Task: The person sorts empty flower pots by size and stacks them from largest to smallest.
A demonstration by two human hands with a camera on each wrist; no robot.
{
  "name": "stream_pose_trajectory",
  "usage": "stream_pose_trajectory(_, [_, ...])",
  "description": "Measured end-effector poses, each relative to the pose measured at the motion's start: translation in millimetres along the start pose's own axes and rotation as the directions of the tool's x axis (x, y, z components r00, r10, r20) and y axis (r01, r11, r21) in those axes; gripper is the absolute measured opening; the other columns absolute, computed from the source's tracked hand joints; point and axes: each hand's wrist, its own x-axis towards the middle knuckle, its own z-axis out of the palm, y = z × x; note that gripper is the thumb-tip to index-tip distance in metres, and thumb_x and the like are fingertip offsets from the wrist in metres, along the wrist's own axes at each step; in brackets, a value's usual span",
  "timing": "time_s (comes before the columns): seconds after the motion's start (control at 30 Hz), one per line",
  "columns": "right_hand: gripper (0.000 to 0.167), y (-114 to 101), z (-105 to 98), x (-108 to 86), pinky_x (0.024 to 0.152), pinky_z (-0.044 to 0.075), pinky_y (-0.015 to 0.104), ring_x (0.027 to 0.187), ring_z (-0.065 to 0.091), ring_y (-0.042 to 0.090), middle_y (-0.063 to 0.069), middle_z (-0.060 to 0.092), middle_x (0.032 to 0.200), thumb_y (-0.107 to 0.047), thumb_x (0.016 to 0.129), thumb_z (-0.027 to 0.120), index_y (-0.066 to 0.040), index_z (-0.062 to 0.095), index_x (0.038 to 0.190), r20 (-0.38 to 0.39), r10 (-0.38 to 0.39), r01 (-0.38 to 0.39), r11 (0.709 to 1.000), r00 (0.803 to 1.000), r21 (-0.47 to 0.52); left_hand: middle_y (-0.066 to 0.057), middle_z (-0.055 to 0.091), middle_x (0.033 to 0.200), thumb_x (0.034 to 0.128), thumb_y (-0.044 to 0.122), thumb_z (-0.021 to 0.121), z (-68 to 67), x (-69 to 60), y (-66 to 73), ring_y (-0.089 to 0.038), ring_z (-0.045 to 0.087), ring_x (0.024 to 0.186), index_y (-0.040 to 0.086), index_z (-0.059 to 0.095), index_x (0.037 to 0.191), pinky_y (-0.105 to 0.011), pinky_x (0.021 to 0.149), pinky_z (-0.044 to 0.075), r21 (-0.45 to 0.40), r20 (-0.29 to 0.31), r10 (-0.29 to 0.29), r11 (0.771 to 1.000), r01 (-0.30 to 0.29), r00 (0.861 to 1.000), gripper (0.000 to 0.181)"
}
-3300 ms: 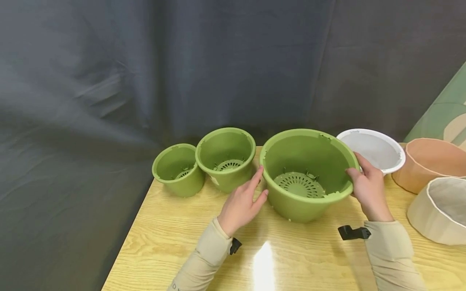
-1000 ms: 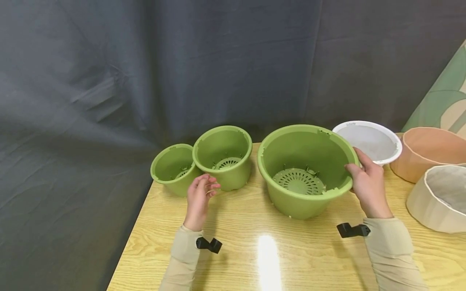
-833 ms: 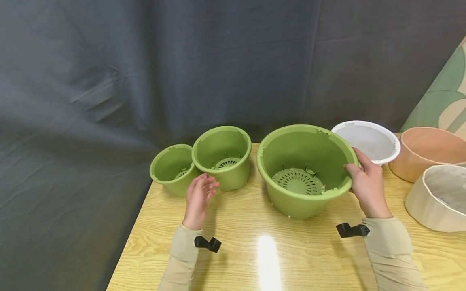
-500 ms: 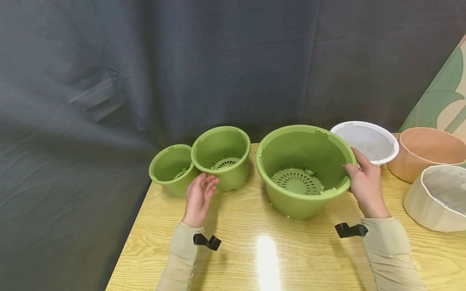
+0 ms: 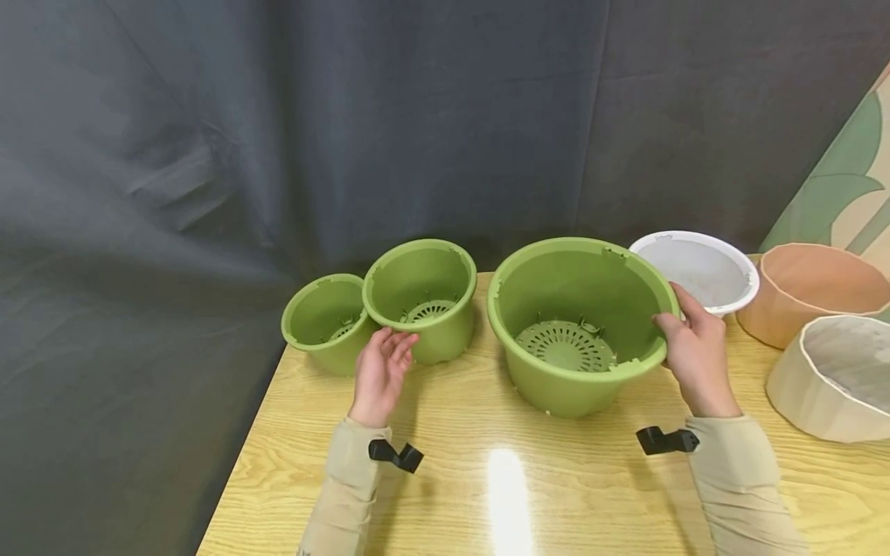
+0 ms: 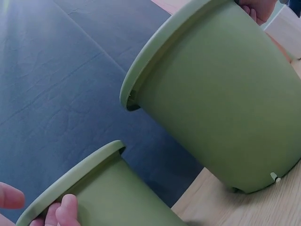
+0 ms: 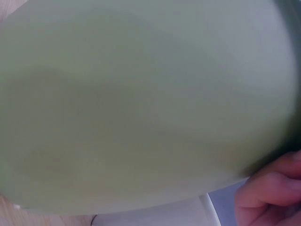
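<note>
My right hand (image 5: 701, 355) grips the right rim of a large green plastic flower pot (image 5: 570, 386), thumb inside and fingers outside. In the right wrist view the pot's wall (image 7: 141, 108) fills most of the picture, with curled fingers (image 7: 270, 190) at its edge. My left hand (image 5: 378, 378) is at the front rim of a medium green flower pot (image 5: 445, 340). Left wrist view: fingertips (image 6: 68, 209) lie under that rim, while the thumb stands apart on the other side. A small green flower pot (image 5: 341, 355) stands at the left, beside the medium one.
A white pot (image 5: 702, 270) stands behind the large pot's right side. Further right are an orange pot (image 5: 779, 313) and a cream pot (image 5: 810, 394). The wooden table (image 5: 445, 479) ends at the left, and a dark curtain (image 5: 445, 123) hangs behind.
My left hand has left the large flower pot's left side and moved left to the medium pot's front rim. My right hand keeps its grip on the large pot.
</note>
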Motion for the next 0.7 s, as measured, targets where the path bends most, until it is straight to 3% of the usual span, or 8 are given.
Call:
stream_pose_trajectory(0.07, [0.054,-0.1,0.3,-0.8,0.048,0.057,0.029,0.057,0.065,0.002,0.003,0.062,0.101,-0.009,0.094,0.044,-0.009,0.038,0.148,0.0,0.0,0.0,1.0,1.0,-0.004,0.001,0.055,0.098,0.1022,0.02,0.038,1.0,0.1,0.2,-0.014,0.059,0.096,0.013,0.048,0.105,-0.018,0.077,0.046,-0.011,-0.006,-0.006,1.0,0.006,1.0,0.012])
stream_pose_trajectory(0.17, [0.054,-0.3,-0.1,-1.7,0.048,0.057,0.029,0.057,0.065,0.002,0.004,0.063,0.101,-0.009,0.094,0.044,-0.009,0.038,0.148,-0.002,0.003,-0.003,1.0,1.0,0.004,0.0,0.054,0.1,0.1024,0.02,0.037,3.1,1.7,0.5,-0.015,0.057,0.098,0.013,0.046,0.105,-0.018,0.082,0.045,-0.049,0.003,-0.028,0.998,0.028,1.0,0.012])
stream_pose_trajectory(0.33, [0.054,-1.1,-1.4,-2.6,0.047,0.056,0.028,0.055,0.065,0.001,-0.024,0.058,0.083,-0.008,0.094,0.045,-0.01,0.04,0.147,0.0,0.005,-0.005,0.999,1.0,0.043,-0.001,0.053,0.097,0.1015,0.019,0.038,5.0,6.1,1.7,-0.017,0.055,0.098,0.013,0.047,0.1,-0.021,0.084,0.043,-0.142,0.036,-0.075,0.987,0.08,0.997,0.011])
stream_pose_trajectory(0.5, [0.053,-1.1,-1.4,-4.1,0.045,0.055,0.028,0.054,0.064,0.002,-0.024,0.059,0.081,-0.007,0.093,0.046,-0.01,0.043,0.146,-0.012,0.009,-0.009,0.998,1.0,0.059,0.0,0.055,0.094,0.1021,0.019,0.037,6.4,6.6,-0.9,-0.016,0.055,0.096,0.013,0.048,0.101,-0.021,0.084,0.043,-0.204,0.05,-0.092,0.974,0.101,0.994,0.013])
stream_pose_trajectory(0.7, [0.053,-0.9,0.0,-3.3,0.045,0.056,0.028,0.054,0.065,0.002,-0.024,0.058,0.081,-0.008,0.093,0.046,-0.01,0.043,0.146,-0.021,0.009,-0.008,0.999,1.0,0.045,0.001,0.051,0.092,0.1023,0.019,0.039,8.1,7.4,-5.3,-0.013,0.053,0.093,0.012,0.045,0.097,-0.019,0.083,0.043,-0.236,0.04,-0.071,0.969,0.079,0.997,0.011])
